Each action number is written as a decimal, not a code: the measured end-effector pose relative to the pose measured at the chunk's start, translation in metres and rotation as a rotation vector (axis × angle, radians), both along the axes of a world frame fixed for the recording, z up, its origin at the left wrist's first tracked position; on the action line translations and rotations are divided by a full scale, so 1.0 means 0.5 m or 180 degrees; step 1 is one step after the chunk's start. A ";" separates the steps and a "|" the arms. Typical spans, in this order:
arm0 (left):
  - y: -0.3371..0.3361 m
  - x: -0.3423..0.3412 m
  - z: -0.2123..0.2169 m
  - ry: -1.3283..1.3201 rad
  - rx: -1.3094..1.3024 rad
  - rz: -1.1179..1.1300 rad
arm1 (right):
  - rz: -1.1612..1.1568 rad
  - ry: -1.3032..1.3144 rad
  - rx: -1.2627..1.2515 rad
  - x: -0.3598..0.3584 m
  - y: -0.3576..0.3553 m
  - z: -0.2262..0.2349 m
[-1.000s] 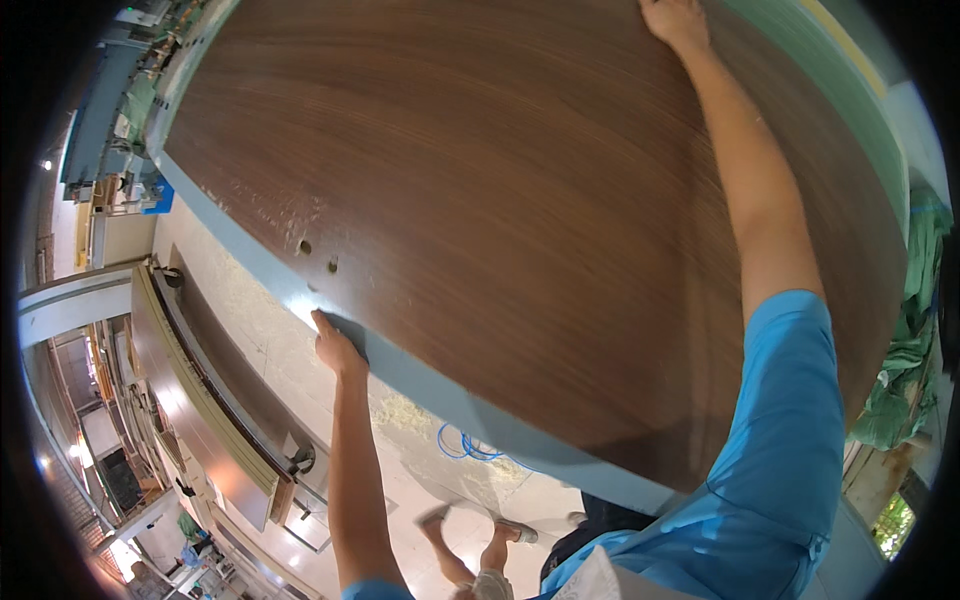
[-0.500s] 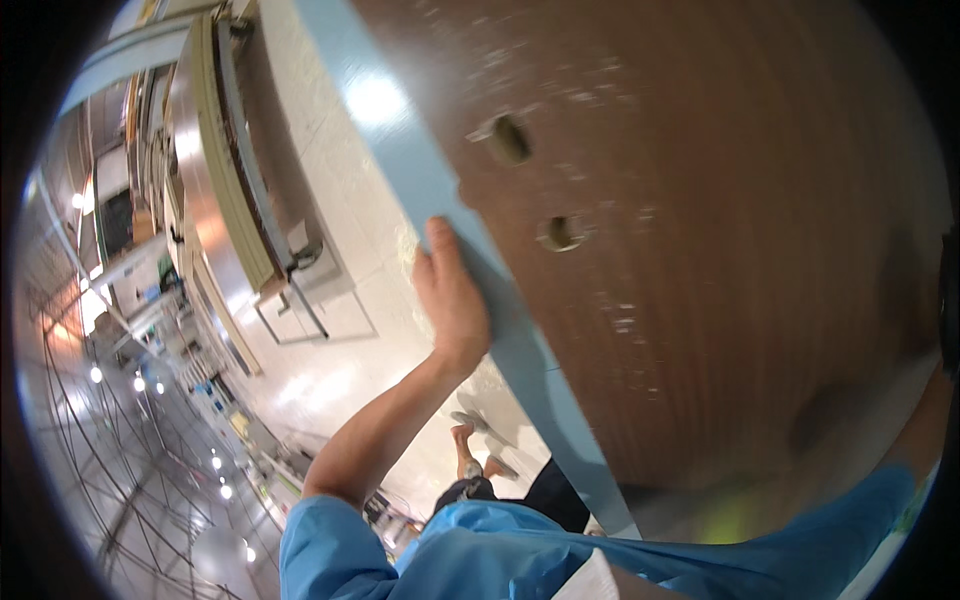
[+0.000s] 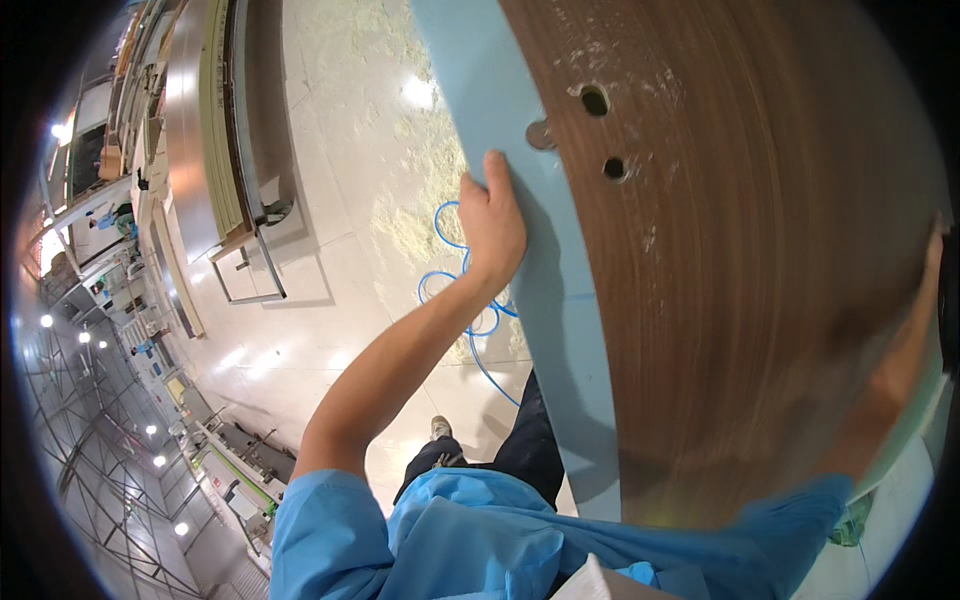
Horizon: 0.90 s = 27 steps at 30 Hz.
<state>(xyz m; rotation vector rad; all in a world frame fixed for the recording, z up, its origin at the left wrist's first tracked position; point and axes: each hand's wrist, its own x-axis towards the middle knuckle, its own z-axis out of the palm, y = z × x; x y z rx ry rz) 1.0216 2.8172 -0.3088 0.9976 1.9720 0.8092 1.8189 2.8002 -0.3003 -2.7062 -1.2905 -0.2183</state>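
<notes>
A large brown wood-grain door panel (image 3: 720,260) stands on edge before me, its light-blue edge strip (image 3: 555,230) facing left. Two round holes (image 3: 594,100) are cut through its face near a rounded notch (image 3: 541,135) in the edge, with pale dust around them. My left hand (image 3: 495,230) grips the blue edge a little below the notch, thumb pointing up and fingers curled round the far side, partly hidden. At the far right rim, my right hand (image 3: 938,240) reaches the panel's other side; its fingers are lost in the dark border.
Pale yellow dust (image 3: 430,180) litters the floor left of the panel. A coiled blue hose (image 3: 480,318) lies beside my feet. Farther left, stacked panels (image 3: 205,130) rest on a metal frame (image 3: 265,270). Other people (image 3: 110,218) are in the distance.
My view has turned, and the panel now stands more upright in it and farther right. The blue hose and more of the floor dust have come into sight. My left hand keeps its grip on the edge.
</notes>
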 end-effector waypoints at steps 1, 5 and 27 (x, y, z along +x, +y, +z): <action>-0.001 -0.006 -0.007 0.0058 0.0019 -0.0012 | 0.0197 0.0026 0.0097 -0.069 0.004 -0.002; 0.008 -0.049 -0.045 0.0335 -0.0167 -0.0216 | 0.0905 -0.0108 0.0257 -0.486 -0.002 0.002; -1.822 -1.472 0.121 -0.5544 0.3546 0.3956 | 0.7998 0.2644 -0.2806 -3.050 -1.572 0.220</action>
